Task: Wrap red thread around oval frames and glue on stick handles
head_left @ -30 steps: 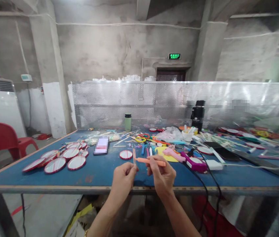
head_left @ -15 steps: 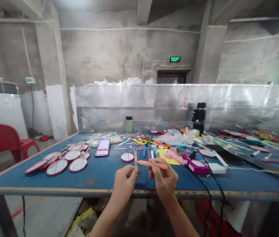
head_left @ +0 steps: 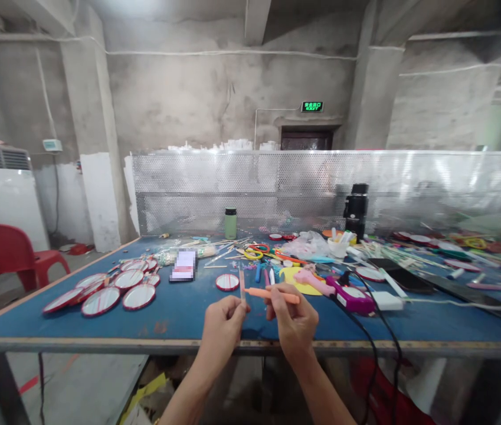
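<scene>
Pinched upright in my left hand (head_left: pixel 221 324) is a thin, flat wooden stick (head_left: pixel 242 280), its lower end hidden by the fingers. My right hand (head_left: pixel 297 321) is closed round an orange marker pen (head_left: pixel 262 293), held nearly level. The pen's tip points left and meets or almost meets the stick; I cannot tell which. Just beyond the hands, a round, pale disc with a red rim (head_left: pixel 227 282) lies on the blue table (head_left: pixel 161 324). Several similar discs (head_left: pixel 100 301) are heaped to the left.
A phone (head_left: pixel 183 265) lies left of centre. Behind are scissors (head_left: pixel 256 252), loose sticks and a green bottle (head_left: pixel 231 224). To the right are a pink glue gun (head_left: pixel 314 280), a purple device (head_left: pixel 354 295) with black cables, and a black flask (head_left: pixel 356 212). A perforated metal screen (head_left: pixel 210 177) stands behind.
The whole view has shifted very slightly. Both hands keep the same hold on the stick and the marker pen, with hardly any movement.
</scene>
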`<action>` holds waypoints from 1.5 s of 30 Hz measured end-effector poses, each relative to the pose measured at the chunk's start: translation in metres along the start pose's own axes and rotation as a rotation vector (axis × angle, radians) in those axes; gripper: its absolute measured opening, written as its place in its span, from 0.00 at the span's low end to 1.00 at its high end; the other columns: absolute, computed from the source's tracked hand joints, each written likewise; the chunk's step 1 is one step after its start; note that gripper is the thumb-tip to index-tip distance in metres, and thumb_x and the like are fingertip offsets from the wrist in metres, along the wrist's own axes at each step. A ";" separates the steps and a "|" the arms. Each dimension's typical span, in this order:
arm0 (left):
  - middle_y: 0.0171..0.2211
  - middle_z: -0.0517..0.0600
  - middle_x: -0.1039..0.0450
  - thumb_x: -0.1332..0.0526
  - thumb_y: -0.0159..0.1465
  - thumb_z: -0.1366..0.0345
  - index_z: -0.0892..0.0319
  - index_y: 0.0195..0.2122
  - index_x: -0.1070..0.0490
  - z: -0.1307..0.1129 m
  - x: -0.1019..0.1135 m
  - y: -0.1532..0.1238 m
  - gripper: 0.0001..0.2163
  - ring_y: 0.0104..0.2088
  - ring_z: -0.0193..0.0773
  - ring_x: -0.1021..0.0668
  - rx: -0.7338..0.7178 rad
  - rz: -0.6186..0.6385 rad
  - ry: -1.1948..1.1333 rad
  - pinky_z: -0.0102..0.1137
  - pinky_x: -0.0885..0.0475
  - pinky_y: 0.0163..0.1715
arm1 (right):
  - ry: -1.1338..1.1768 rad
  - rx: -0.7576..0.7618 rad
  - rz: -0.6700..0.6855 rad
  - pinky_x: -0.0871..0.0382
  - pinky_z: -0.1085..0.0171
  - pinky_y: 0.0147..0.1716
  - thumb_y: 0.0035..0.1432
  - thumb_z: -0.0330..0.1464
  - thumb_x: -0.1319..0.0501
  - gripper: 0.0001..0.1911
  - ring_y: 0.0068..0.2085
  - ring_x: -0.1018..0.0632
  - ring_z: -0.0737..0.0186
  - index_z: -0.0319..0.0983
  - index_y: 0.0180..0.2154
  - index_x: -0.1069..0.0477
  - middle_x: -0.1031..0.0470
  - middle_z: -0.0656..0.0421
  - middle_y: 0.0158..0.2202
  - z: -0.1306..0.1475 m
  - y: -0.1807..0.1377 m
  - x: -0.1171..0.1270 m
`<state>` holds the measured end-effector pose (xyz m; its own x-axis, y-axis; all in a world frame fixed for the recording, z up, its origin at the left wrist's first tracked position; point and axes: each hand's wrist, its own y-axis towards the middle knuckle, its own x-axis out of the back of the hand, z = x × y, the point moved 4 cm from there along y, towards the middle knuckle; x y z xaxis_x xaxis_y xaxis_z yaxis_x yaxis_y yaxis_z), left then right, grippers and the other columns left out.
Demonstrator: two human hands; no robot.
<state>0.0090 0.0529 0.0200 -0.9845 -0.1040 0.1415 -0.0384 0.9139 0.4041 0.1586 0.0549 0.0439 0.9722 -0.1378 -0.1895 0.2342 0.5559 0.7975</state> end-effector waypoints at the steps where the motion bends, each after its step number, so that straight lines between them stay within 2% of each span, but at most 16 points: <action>1: 0.11 0.38 0.44 0.44 0.62 0.57 0.62 0.28 0.28 0.001 0.000 0.000 0.14 0.13 0.28 0.41 -0.001 -0.002 -0.001 0.25 0.49 0.16 | 0.004 -0.002 -0.022 0.35 0.70 0.17 0.62 0.32 0.39 0.06 0.17 0.30 0.71 0.38 0.33 0.24 0.28 0.63 0.22 0.000 0.000 0.001; 4: 0.12 0.38 0.45 0.44 0.62 0.58 0.62 0.28 0.28 0.003 0.000 0.001 0.13 0.14 0.28 0.42 -0.006 -0.006 -0.004 0.25 0.49 0.17 | 0.050 -0.014 -0.060 0.35 0.70 0.17 0.62 0.33 0.39 0.07 0.17 0.30 0.72 0.38 0.33 0.25 0.28 0.63 0.22 -0.001 -0.001 0.003; 13: 0.12 0.38 0.46 0.44 0.62 0.57 0.62 0.28 0.27 0.000 0.000 -0.001 0.14 0.14 0.27 0.43 -0.014 0.002 -0.022 0.25 0.50 0.17 | 0.015 -0.021 0.032 0.35 0.71 0.16 0.62 0.33 0.39 0.07 0.17 0.30 0.71 0.38 0.34 0.24 0.27 0.62 0.23 0.000 -0.001 -0.001; 20: 0.11 0.38 0.46 0.43 0.61 0.56 0.61 0.27 0.28 -0.003 0.000 -0.001 0.14 0.14 0.28 0.42 0.012 -0.010 -0.048 0.25 0.49 0.17 | 0.042 -0.002 -0.066 0.35 0.70 0.17 0.62 0.32 0.39 0.07 0.17 0.30 0.72 0.38 0.34 0.25 0.28 0.63 0.22 -0.003 -0.002 0.004; 27: 0.12 0.39 0.45 0.43 0.61 0.56 0.62 0.27 0.27 0.000 0.000 0.000 0.14 0.15 0.28 0.42 -0.003 -0.009 -0.018 0.25 0.49 0.17 | 0.026 -0.013 0.019 0.35 0.71 0.16 0.62 0.32 0.39 0.07 0.17 0.29 0.71 0.38 0.34 0.24 0.27 0.62 0.23 0.001 -0.002 -0.001; 34: 0.12 0.39 0.44 0.43 0.61 0.56 0.61 0.26 0.28 -0.001 0.000 -0.001 0.14 0.14 0.28 0.41 0.010 -0.019 -0.003 0.24 0.48 0.17 | 0.011 0.013 -0.058 0.35 0.70 0.17 0.62 0.32 0.39 0.07 0.17 0.30 0.72 0.38 0.33 0.25 0.28 0.63 0.22 0.001 -0.001 0.003; 40: 0.12 0.39 0.46 0.43 0.62 0.56 0.61 0.27 0.28 0.000 0.000 -0.001 0.14 0.14 0.28 0.42 0.004 0.001 -0.021 0.24 0.50 0.16 | -0.003 0.014 0.013 0.35 0.70 0.17 0.62 0.32 0.39 0.07 0.17 0.30 0.71 0.38 0.33 0.24 0.27 0.62 0.22 0.004 -0.001 0.000; 45: 0.12 0.39 0.44 0.43 0.62 0.56 0.61 0.27 0.28 0.002 0.000 -0.001 0.14 0.14 0.28 0.41 -0.002 -0.012 -0.002 0.24 0.48 0.17 | -0.025 0.023 -0.049 0.35 0.69 0.18 0.62 0.32 0.39 0.07 0.17 0.30 0.71 0.37 0.33 0.25 0.28 0.63 0.22 0.003 -0.001 0.002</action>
<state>0.0083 0.0529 0.0184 -0.9843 -0.1137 0.1346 -0.0497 0.9120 0.4072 0.1606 0.0517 0.0440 0.9590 -0.1848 -0.2150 0.2814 0.5292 0.8005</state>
